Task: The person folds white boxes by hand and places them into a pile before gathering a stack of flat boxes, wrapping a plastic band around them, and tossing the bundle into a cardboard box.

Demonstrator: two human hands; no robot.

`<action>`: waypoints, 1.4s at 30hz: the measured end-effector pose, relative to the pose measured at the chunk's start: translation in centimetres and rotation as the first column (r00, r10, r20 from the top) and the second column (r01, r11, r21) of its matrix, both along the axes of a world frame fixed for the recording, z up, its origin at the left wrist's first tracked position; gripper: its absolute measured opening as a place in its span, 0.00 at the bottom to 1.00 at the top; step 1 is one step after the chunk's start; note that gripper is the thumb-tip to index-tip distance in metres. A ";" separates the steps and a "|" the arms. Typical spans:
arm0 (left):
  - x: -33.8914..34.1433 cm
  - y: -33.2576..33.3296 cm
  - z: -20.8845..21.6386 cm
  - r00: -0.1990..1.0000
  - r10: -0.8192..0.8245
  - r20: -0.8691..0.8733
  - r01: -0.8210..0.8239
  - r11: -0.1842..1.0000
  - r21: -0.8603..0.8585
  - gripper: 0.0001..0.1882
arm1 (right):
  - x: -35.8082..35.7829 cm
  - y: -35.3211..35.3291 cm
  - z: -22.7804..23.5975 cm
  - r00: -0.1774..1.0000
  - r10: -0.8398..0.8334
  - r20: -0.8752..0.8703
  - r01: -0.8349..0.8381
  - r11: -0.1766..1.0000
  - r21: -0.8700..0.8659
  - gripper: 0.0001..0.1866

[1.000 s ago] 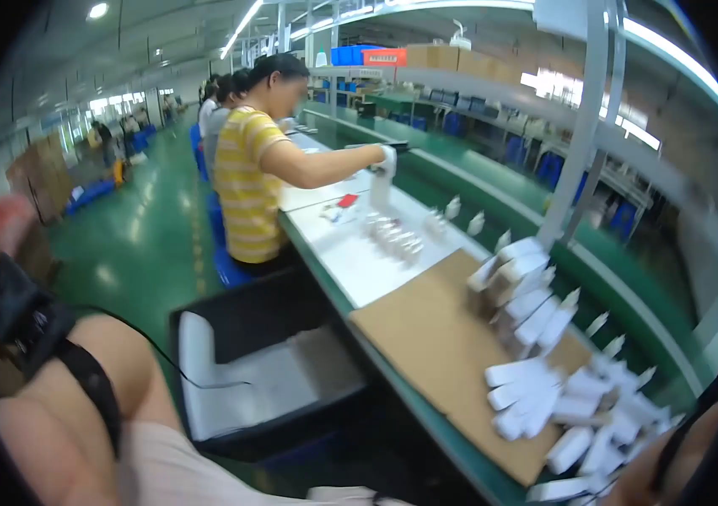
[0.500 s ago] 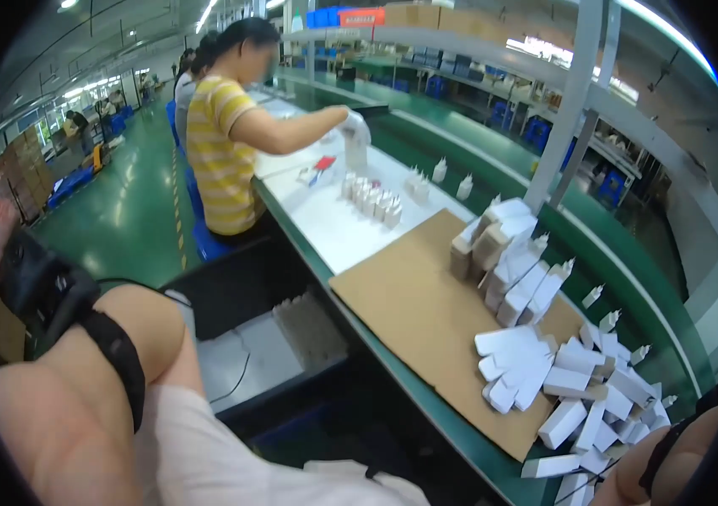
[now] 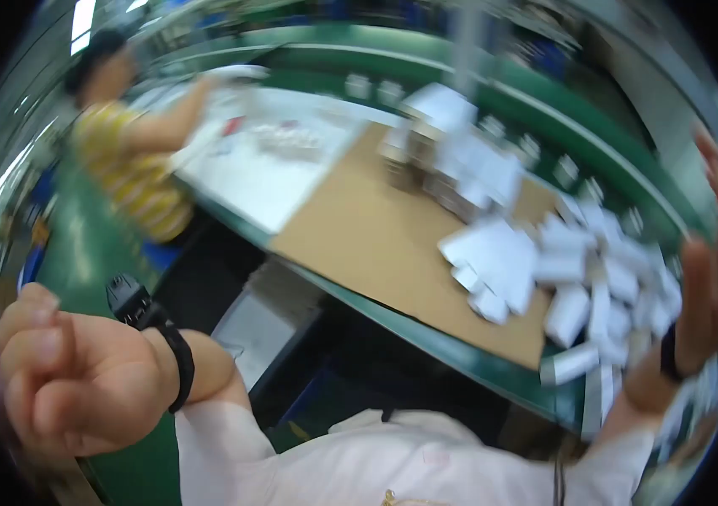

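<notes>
My left hand (image 3: 80, 379) is raised at the left, away from the bench. Its fingers are curled in and I see nothing in them. On that wrist sits a black strap with a small black device (image 3: 129, 300). At the far right my right hand (image 3: 713, 253) is lifted beside the bench, fingers stretched and spread, somewhat blurred. Nearest to it lies a heap of small white cartons (image 3: 570, 312). Flat white cartons (image 3: 494, 261) lie stacked on a brown cardboard sheet (image 3: 359, 219). Behind them more white cartons (image 3: 439, 110) are piled up.
Small white bottles (image 3: 287, 139) stand on a white work surface (image 3: 241, 198) farther left, where a person in a yellow-striped shirt (image 3: 131, 169) works. More bottles (image 3: 565, 169) line the green conveyor (image 3: 409, 51). A metal post (image 3: 463, 42) rises behind the cartons. A dark bin (image 3: 207, 270) sits below the bench edge.
The view has swung right and down, blurring the scene. My left hand, mostly at the rim before, now shows its curled fingers. My right hand has come up into sight, fingers spread.
</notes>
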State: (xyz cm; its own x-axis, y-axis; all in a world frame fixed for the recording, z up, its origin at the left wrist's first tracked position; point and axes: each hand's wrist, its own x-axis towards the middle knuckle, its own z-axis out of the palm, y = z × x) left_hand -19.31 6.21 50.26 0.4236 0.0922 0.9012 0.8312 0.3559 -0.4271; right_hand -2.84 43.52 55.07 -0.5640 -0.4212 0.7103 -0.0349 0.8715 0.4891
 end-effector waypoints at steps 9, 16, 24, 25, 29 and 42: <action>-5.1 27.7 -12.9 0.637 0.179 0.750 0.548 0.579 -0.604 0.15 | 2.9 3.7 -6.8 0.937 0.071 0.342 0.188 0.722 -0.666 0.17; -6.1 31.5 -20.3 0.513 0.480 0.711 0.486 0.521 -0.702 0.29 | 5.5 2.2 -15.3 0.908 -0.058 0.416 0.416 0.262 -0.871 0.19; -6.5 31.9 -20.3 0.214 0.253 0.944 0.701 0.632 -0.329 0.21 | 0.8 4.7 -17.5 0.948 -0.020 0.317 0.301 0.376 -0.876 0.19; -6.2 32.0 -18.9 0.148 0.321 0.935 0.757 0.572 -0.316 0.19 | 0.0 5.0 -17.7 0.944 0.014 0.330 0.314 0.279 -0.908 0.21; -5.0 33.5 -16.1 -0.071 0.348 0.935 0.900 0.426 -0.091 0.14 | -2.6 5.9 -19.4 0.943 0.051 0.330 0.327 0.057 -0.943 0.26; 0.2 33.9 -18.6 0.395 -0.201 0.896 0.845 0.461 -0.270 0.11 | -3.0 6.6 -21.9 0.994 0.105 -0.006 -0.023 0.162 -0.987 0.27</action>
State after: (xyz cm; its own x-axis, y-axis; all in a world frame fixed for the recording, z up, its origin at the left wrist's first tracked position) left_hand -19.07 40.12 31.61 -0.0781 0.7366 0.6719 0.7829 -0.3720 0.4988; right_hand -5.83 50.08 33.19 -0.6243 0.5696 0.5346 -0.1046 0.6172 -0.7798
